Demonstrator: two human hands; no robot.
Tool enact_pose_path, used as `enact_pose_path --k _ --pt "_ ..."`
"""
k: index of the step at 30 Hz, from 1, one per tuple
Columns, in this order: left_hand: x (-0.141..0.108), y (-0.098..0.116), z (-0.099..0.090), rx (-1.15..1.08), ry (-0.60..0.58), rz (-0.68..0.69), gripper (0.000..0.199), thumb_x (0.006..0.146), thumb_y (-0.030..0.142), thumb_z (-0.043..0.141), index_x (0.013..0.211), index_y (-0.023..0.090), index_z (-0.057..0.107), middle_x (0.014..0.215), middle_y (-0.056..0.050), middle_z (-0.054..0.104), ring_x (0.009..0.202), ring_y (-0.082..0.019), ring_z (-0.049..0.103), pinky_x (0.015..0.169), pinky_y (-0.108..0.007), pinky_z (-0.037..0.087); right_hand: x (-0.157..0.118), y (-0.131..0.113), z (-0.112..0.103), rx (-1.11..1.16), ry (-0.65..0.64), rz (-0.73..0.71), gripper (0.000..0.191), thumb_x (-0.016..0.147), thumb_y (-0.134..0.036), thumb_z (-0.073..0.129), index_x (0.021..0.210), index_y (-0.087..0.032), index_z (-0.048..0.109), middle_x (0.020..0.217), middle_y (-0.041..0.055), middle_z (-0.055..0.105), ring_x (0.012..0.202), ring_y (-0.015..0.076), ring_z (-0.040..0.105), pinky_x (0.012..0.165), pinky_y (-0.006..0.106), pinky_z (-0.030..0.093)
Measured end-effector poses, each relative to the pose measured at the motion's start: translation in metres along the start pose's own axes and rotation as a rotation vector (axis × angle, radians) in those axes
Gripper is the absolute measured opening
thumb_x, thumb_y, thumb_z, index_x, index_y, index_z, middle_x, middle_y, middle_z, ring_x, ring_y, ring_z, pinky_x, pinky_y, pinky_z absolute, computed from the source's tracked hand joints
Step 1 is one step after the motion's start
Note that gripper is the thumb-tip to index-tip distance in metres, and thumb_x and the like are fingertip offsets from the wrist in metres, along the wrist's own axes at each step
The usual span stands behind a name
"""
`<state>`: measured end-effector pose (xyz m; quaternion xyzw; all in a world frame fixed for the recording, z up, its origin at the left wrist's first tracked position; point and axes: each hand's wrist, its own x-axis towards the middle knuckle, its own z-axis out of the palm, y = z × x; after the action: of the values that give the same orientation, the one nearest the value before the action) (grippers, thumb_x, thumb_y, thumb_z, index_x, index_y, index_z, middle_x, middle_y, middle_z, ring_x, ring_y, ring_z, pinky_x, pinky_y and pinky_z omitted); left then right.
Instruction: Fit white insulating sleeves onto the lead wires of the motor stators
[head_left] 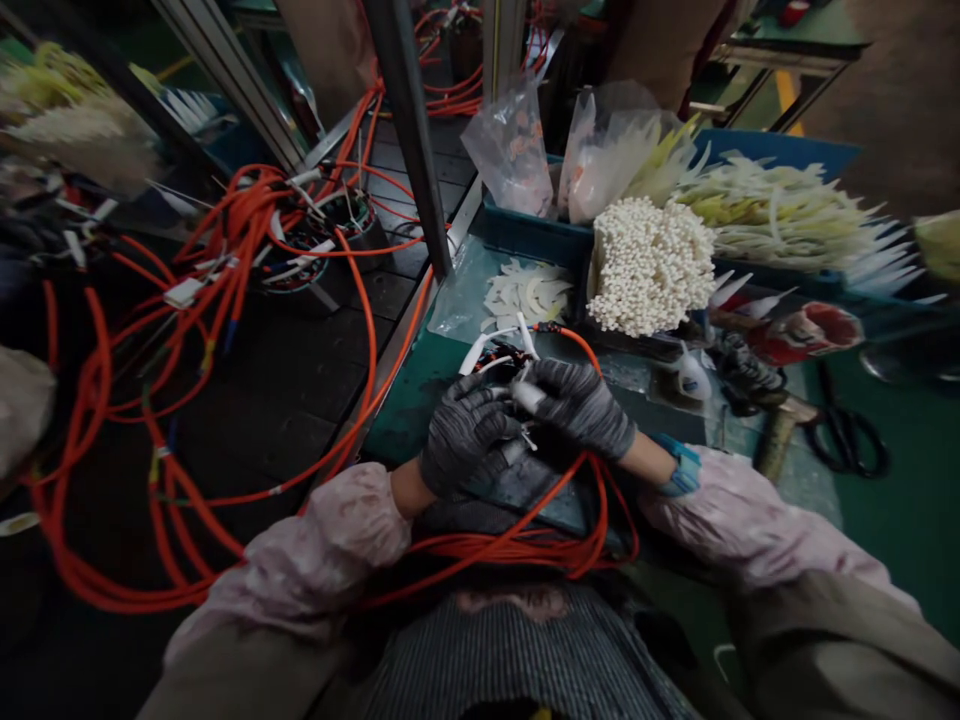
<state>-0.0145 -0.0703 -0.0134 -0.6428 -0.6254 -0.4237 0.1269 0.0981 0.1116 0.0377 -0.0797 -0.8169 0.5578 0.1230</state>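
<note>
My left hand (474,428) and my right hand (574,402), in grey gloves with pale fingertips, meet over the bench. Between them is a bundle of dark and white wires (504,352) with white sleeves (472,355). My fingers are closed on this bundle; the exact part pinched is hidden. An orange cable (574,340) with a dark joint runs from the bundle over my right hand. A small white wire tip (529,437) shows below the fingers. Coils of orange cable (517,548) lie across my lap, beneath my wrists.
Beyond my hands lie flat white pieces (529,292) and a box of thin white sticks (651,265). Blue bins (780,150) hold pale tapered sleeves. Black scissors (847,435) and a hammer (780,430) lie right. Orange cables (232,235) cover the left-hand conveyor; a metal post (411,130) stands ahead.
</note>
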Motion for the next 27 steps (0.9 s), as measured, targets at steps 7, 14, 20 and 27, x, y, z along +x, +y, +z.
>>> enact_pose_path --k 7,14,20,27 --pt "-0.002 -0.005 -0.002 -0.033 -0.036 -0.007 0.009 0.098 0.03 0.079 0.103 0.026 0.073 0.106 0.0 0.086 0.113 -0.021 0.08 0.12 -0.045 0.051 0.001 -0.001 -0.012 0.229 -0.178 0.131 0.029 0.086 -0.047 0.088 0.094 -0.02 0.081 0.091 0.0046 0.081 0.079 0.0174 0.072 0.074 0.031 0.061" --pt "-0.002 -0.001 -0.001 -0.056 -0.038 -0.024 0.005 0.101 0.029 0.076 0.103 0.027 0.072 0.111 0.002 0.086 0.116 -0.018 0.08 0.125 -0.043 0.046 0.001 -0.003 -0.017 0.309 -0.155 0.17 0.054 0.098 -0.073 0.073 0.105 -0.021 0.083 0.094 0.0071 0.083 0.08 0.0189 0.074 0.074 0.034 0.066" --pt "-0.006 -0.006 0.001 0.038 -0.059 -0.022 0.009 0.098 0.036 0.075 0.098 0.027 0.074 0.114 -0.001 0.087 0.111 -0.021 0.081 0.12 -0.046 0.051 0.003 0.001 -0.022 0.229 -0.343 0.173 0.041 0.084 -0.057 0.092 0.099 -0.02 0.087 0.099 0.0074 0.086 0.089 0.0232 0.08 0.084 0.036 0.069" --pt "-0.003 -0.004 0.001 -0.033 -0.019 -0.028 0.006 0.099 0.031 0.078 0.103 0.028 0.075 0.109 0.002 0.086 0.111 -0.019 0.081 0.121 -0.043 0.05 -0.001 0.002 -0.013 0.206 -0.093 0.074 0.021 0.09 -0.038 0.083 0.1 -0.02 0.083 0.099 0.0059 0.085 0.088 0.0193 0.078 0.083 0.034 0.066"
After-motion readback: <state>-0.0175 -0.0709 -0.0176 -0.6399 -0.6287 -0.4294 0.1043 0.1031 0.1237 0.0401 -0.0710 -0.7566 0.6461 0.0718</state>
